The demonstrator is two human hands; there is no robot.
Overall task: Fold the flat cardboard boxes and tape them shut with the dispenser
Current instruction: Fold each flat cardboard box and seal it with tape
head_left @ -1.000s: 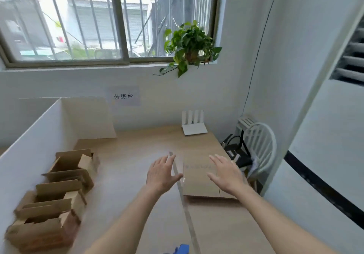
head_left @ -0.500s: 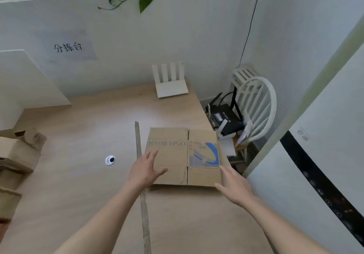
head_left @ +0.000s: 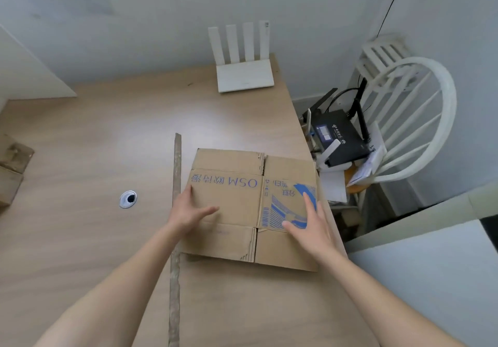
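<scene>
A flat brown cardboard box with blue print lies on the wooden table near its right edge. My left hand rests at the box's left edge, thumb stretched over the cardboard and fingers straight. Over the blue-printed right part hovers or rests my right hand, fingers spread and straight; contact is hard to judge. No tape dispenser is in view.
A thin strip runs front to back just left of the box. A cable hole sits further left. Folded boxes stand at the left edge. A white router is at the back; a white chair with a black router stands right of the table.
The view has tilted down toward the table and closer. Both hands have moved onto the flat box, the right one coming in from its right side onto the blue print.
</scene>
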